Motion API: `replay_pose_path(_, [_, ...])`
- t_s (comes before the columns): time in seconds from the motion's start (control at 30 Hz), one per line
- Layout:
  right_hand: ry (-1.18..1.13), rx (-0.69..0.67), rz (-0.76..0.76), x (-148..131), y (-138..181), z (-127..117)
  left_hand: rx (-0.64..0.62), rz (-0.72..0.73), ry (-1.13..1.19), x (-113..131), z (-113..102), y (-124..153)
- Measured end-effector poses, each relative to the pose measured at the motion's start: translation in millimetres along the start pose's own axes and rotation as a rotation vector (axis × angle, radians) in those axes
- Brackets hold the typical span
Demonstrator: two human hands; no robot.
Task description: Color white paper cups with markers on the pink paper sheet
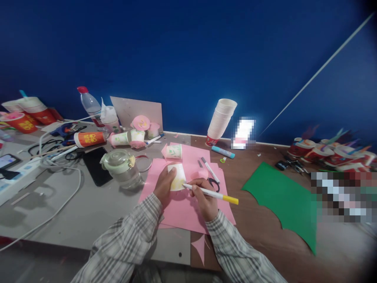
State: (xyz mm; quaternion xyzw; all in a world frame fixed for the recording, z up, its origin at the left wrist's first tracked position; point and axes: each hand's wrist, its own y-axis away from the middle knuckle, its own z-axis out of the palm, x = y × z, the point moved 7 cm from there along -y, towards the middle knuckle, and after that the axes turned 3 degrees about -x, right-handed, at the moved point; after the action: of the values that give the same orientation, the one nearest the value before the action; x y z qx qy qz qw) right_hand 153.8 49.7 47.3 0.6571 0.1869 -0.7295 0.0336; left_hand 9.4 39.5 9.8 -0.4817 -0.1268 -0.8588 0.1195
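Note:
My left hand (163, 185) is closed around a white paper cup (177, 176) that lies on its side on a pink paper sheet (188, 212). My right hand (205, 197) grips a white marker with a yellow cap (212, 193); its tip touches the cup's side, where yellow colouring shows. Black-handled scissors (214, 182) and a grey pen (210, 169) lie on the pink sheet just beyond my right hand. A second decorated cup (173, 151) lies at the sheet's far edge.
A green sheet (282, 196) lies to the right. A leaning stack of white cups (221, 118) stands at the back. A glass jar (122, 167), phone (96, 165), cables, water bottle (90, 104) and craft cups crowd the left; red decorated cups (332, 153) sit far right.

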Motion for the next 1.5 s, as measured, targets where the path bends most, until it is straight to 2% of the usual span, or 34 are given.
replay_pose_path(0.17, [0.002,-0.098,-0.009,-1.4,1.9,6.1,0.008,0.0,0.023,-1.2,-1.6,0.3])
replay_pose_path(0.37, [-0.026,0.015,0.01,3.9,-1.3,-4.0,0.011,-0.015,0.003,-0.1,-0.3,1.0])
replay_pose_path(0.57, [-0.014,0.029,0.027,5.4,-2.8,-3.7,0.011,-0.024,0.014,-0.1,0.7,0.9])
replay_pose_path(0.87, [-0.03,-0.089,0.022,2.0,1.2,4.8,-0.013,0.006,0.033,-0.9,-0.6,0.4])
replay_pose_path(1.07, [-0.042,-0.029,-0.009,2.3,0.2,-0.7,-0.022,-0.008,-0.011,-1.6,-0.1,0.6])
replay_pose_path(1.5, [0.039,-0.034,-0.026,-0.3,0.0,2.0,-0.014,-0.002,-0.043,0.2,1.2,1.5])
